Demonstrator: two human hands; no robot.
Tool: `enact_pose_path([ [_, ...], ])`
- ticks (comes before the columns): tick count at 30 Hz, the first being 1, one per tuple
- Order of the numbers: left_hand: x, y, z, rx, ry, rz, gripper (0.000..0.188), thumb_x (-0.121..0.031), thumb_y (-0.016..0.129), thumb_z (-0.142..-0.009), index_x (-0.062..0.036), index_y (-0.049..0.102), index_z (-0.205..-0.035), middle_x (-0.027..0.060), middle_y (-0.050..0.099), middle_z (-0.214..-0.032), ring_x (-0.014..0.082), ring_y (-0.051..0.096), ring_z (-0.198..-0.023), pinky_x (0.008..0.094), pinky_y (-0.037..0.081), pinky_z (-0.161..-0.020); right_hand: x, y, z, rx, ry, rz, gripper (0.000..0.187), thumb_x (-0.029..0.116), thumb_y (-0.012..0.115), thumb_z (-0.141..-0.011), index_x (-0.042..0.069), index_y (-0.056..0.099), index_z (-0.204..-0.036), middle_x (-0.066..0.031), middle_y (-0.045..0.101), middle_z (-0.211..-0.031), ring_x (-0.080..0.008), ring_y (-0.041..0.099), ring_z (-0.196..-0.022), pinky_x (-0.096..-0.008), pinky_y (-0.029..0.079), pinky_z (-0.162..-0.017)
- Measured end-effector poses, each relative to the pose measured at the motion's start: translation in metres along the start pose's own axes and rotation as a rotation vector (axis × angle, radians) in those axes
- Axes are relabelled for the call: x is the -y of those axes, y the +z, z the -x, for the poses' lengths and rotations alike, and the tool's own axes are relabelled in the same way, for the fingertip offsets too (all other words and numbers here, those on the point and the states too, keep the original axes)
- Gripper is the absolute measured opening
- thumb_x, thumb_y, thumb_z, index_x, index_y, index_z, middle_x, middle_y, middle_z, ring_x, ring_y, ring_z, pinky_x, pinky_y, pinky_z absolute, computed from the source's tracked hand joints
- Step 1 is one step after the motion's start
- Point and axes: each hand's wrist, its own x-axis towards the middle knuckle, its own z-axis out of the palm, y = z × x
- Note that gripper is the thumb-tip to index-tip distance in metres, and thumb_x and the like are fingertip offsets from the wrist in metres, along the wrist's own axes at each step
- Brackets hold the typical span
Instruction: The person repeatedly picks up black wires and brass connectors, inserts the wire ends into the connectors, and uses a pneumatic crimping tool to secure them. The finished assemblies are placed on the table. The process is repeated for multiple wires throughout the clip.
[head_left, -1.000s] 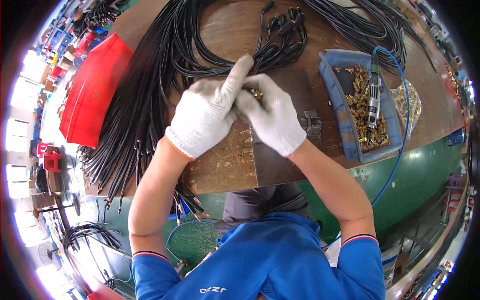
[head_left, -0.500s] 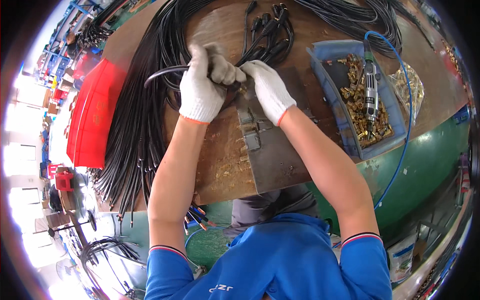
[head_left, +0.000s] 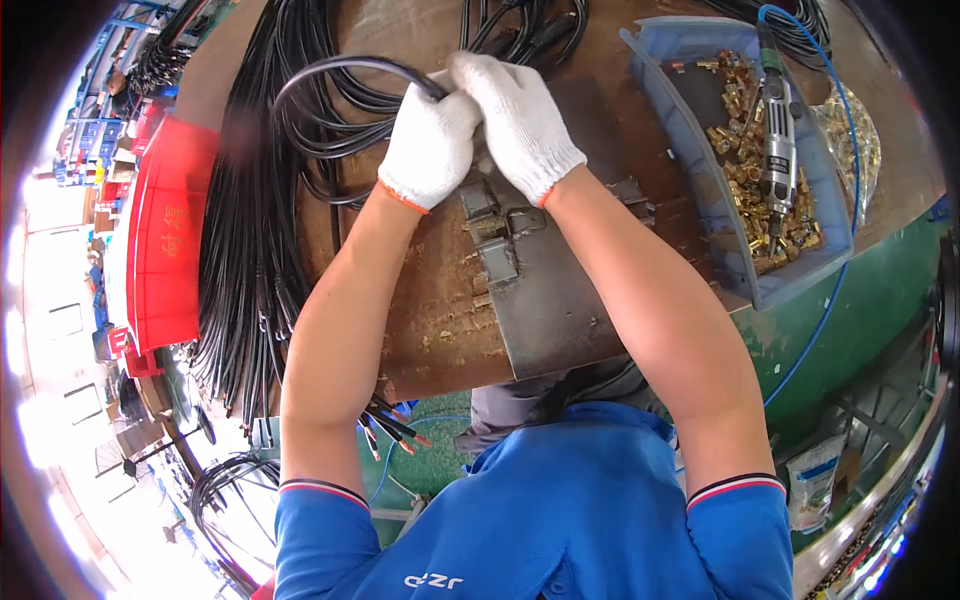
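My left hand (head_left: 432, 142), in a white knit glove, is closed around a thick black cable (head_left: 352, 62) that arcs out to the left. My right hand (head_left: 522, 122), gloved too, presses against the left with its fingers curled over the left hand's fingertips. Whatever lies between the hands is hidden by the gloves. Just below them, small metal blocks (head_left: 498, 260) sit at the left edge of a dark metal plate (head_left: 560, 315) on the brown table (head_left: 430, 362).
Long black cables (head_left: 245, 200) hang over the table's left side beside a red bin (head_left: 165, 240). At right, a blue bin (head_left: 697, 190) holds brass fittings (head_left: 742, 185) and a power tool (head_left: 778, 140) on a blue hose (head_left: 852, 130). A plastic bag (head_left: 858, 165) lies beyond.
My hands have drawn together, the right now covering the left's fingers. The brass-coloured piece glimpsed between them is out of sight. The whole view has shifted slightly.
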Motion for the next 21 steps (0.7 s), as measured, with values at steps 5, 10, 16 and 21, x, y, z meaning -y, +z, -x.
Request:
enact_pose_path([
  [5, 0.032, 0.009, 0.008, -0.076, 0.284, -0.102, 0.021, -0.005, 0.055, -0.102, 0.0034, 0.074, -0.105, 0.0053, 0.076, -0.092, 0.0099, 0.068, -0.082, 0.0280, 0.055, -0.071, -0.034, -0.012, -0.009, 0.039, -0.301, 0.130, 0.042, 0.034, 0.061, -0.104, -0.004, 0.078, -0.097, -0.0071, 0.072, -0.080, -0.0123, 0.063, -0.080, -0.0333, 0.052, -0.075],
  [10, 0.032, 0.016, 0.009, -0.171, 0.295, 0.111, 0.020, -0.008, 0.057, -0.108, 0.0021, 0.075, -0.105, 0.0037, 0.076, -0.094, 0.0096, 0.067, -0.082, 0.0287, 0.054, -0.069, -0.028, -0.012, -0.013, 0.102, -0.313, 0.266, 0.043, 0.037, 0.063, -0.105, -0.003, 0.077, -0.102, -0.0107, 0.077, -0.089, -0.0169, 0.068, -0.087, -0.0344, 0.054, -0.084],
  [16, 0.017, 0.001, 0.044, -0.352, 0.192, -0.038, 0.047, -0.043, 0.051, -0.114, -0.0018, 0.075, -0.114, 0.0058, 0.076, -0.099, 0.0131, 0.066, -0.092, 0.0313, 0.055, -0.077, -0.012, -0.017, 0.009, -0.185, -0.139, 0.130, 0.042, 0.039, 0.066, -0.106, 0.001, 0.076, -0.121, -0.0090, 0.077, -0.113, -0.0133, 0.067, -0.103, -0.0319, 0.052, -0.093],
  [21, -0.008, -0.015, 0.115, -0.303, -0.187, 0.710, 0.069, -0.071, 0.048, -0.108, -0.0056, 0.067, -0.114, 0.0039, 0.070, -0.086, 0.0162, 0.067, -0.068, 0.0310, 0.057, -0.066, 0.015, -0.013, 0.094, 0.129, -0.080, 0.223, 0.052, 0.026, 0.076, -0.100, -0.001, 0.062, -0.143, -0.0033, 0.072, -0.116, -0.0109, 0.064, -0.096, -0.0277, 0.053, -0.088],
])
